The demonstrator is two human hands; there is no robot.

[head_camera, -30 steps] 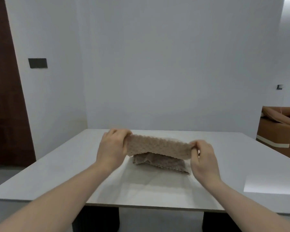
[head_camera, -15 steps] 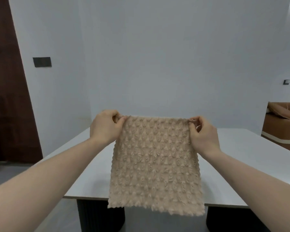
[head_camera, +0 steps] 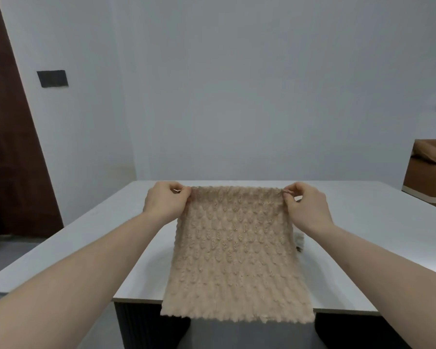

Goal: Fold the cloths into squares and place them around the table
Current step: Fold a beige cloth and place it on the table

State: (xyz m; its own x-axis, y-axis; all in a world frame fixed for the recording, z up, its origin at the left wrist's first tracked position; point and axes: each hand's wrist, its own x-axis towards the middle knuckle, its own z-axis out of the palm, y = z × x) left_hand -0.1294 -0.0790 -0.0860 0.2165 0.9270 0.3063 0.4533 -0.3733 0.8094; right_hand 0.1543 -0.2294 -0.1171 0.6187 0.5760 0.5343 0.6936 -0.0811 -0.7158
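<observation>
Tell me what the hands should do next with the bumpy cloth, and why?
Probably lower it flat onto the table. The left hand and right hand each pinch a top corner of the beige bumpy cloth, which hangs open, its bottom edge past the table's near edge. Laid flat, it should be easier to fold square.

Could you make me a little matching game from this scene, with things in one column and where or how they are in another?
Things:
1. beige cloth
2. left hand
3. right hand
4. dark wall plate

States:
A. pinches the cloth's top right corner
B. hangs open, its lower edge past the table's near edge
C. fixed on the wall at left
D. pinches the cloth's top left corner

Pairs: 1-B, 2-D, 3-A, 4-C
</observation>
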